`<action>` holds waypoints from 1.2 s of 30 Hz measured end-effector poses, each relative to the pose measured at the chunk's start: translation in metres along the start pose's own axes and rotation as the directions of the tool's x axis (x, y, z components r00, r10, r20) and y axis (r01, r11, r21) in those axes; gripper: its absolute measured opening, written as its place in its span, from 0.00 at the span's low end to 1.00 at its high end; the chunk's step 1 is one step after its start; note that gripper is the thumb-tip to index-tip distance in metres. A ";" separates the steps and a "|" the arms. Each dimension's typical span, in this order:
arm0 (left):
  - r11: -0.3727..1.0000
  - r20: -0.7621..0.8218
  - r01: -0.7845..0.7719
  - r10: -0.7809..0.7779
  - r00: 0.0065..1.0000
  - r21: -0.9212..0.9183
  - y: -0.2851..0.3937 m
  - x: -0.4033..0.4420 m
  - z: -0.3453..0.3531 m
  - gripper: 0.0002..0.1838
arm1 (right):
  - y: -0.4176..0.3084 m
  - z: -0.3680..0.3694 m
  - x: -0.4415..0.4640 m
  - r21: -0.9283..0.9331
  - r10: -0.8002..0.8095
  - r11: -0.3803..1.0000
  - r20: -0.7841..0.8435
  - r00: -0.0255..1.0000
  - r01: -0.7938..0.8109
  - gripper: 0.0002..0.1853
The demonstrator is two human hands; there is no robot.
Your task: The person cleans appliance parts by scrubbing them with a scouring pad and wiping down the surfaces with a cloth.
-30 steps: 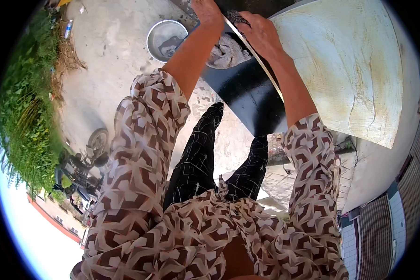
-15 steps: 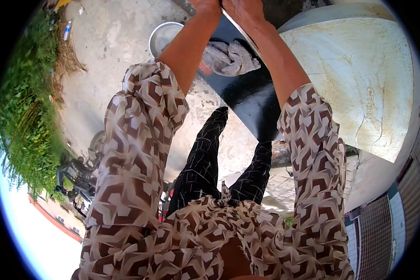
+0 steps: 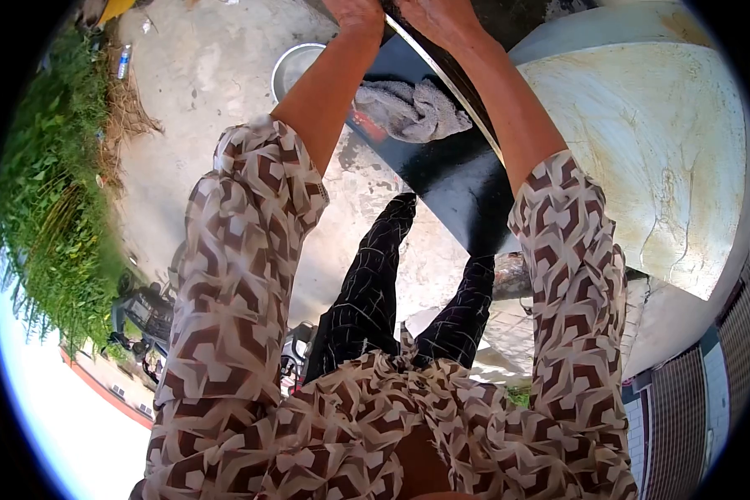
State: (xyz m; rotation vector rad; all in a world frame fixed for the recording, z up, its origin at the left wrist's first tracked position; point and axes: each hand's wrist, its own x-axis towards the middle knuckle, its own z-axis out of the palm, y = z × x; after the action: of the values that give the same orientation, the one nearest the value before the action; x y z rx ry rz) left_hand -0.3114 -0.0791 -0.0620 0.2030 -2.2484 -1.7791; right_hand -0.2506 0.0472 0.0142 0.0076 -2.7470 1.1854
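Observation:
At the top edge of the view my left hand [image 3: 357, 10] is cut off, so its fingers do not show. My right hand [image 3: 437, 21] is beside it, across a pale narrow edge strip [image 3: 442, 75]; its fingers are hidden too. Both hands are close to the upper end of this strip, which runs along a glossy black panel [image 3: 446, 179]. Between my forearms, a crumpled grey towel [image 3: 421, 112] lies on the panel. Whether either hand grips the strip or something beyond the frame cannot be seen.
A round metal basin [image 3: 287, 71] stands on the concrete floor [image 3: 200, 100], partly behind my left forearm. To the right is a large pale, stained panel [image 3: 642, 158]. Green plants [image 3: 50, 183], a plastic bottle [image 3: 124, 62] and a parked motorbike [image 3: 142, 321] are on the left.
The view has shifted slightly. Both hands sit a little higher and further left in it, and more of the pale edge strip shows between my forearms. The towel still lies on the black panel.

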 end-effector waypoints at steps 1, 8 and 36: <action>0.999 0.005 -0.001 0.001 1.000 -0.054 0.004 -0.004 0.000 0.22 | 0.017 0.005 -0.008 0.023 -0.081 0.997 0.038 0.996 0.080 0.08; 0.998 -0.009 0.054 -0.054 0.999 0.023 0.004 -0.003 0.001 0.23 | 0.019 -0.045 -0.086 0.118 0.192 0.966 0.257 0.947 -0.228 0.15; 0.744 0.007 -0.342 0.414 0.910 0.574 -0.089 0.047 -0.016 0.26 | 0.001 -0.036 -0.084 -0.079 0.085 0.994 0.175 0.981 -0.073 0.06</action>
State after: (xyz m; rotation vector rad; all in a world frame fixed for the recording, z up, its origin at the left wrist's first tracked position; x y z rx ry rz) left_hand -0.3566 -0.1281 -0.1388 -0.0423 -2.4451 -0.8379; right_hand -0.1632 0.0694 0.0265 -0.0037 -2.9709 1.1564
